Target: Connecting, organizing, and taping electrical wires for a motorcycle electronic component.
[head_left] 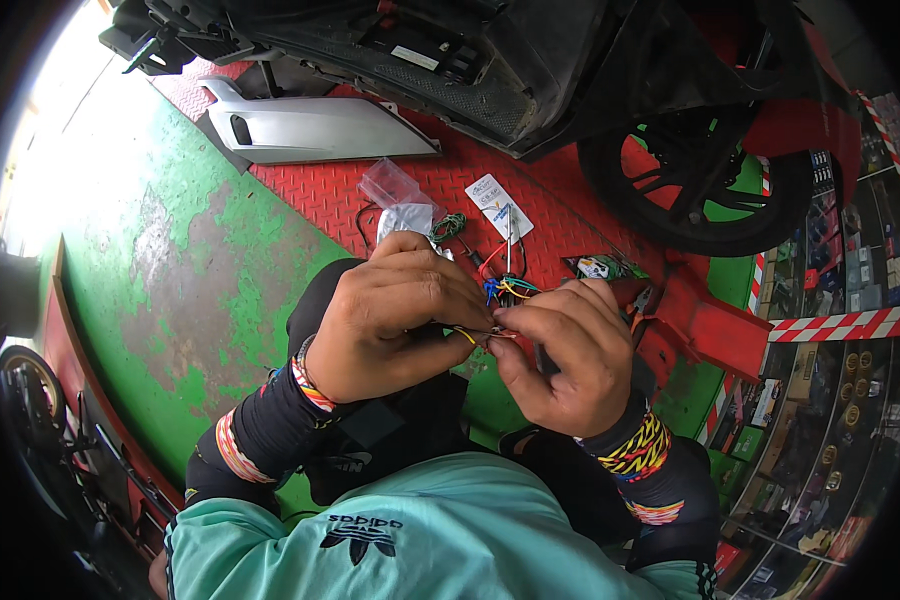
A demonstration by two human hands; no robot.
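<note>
Both my hands meet in the middle of the view, pinching thin electrical wires (467,336) between their fingertips. My left hand (395,318) is closed on the wires, and a yellow one shows beside its fingers. Facing it, my right hand (568,350) is closed on the same strands, thumb and forefinger together. The exact point where the strands meet is too small to make out. Just beyond my fingers, more coloured wires (510,289) in blue, yellow and green run loose. A coiled green wire bundle (448,228) lies farther up on the red plate.
A motor scooter (490,90) with a black wheel (695,190) stands ahead on a red metal platform (310,195). A silver body panel (320,130), a clear plastic bag (390,185) and a white card (498,205) lie there. Shelves of small parts (840,420) stand at right.
</note>
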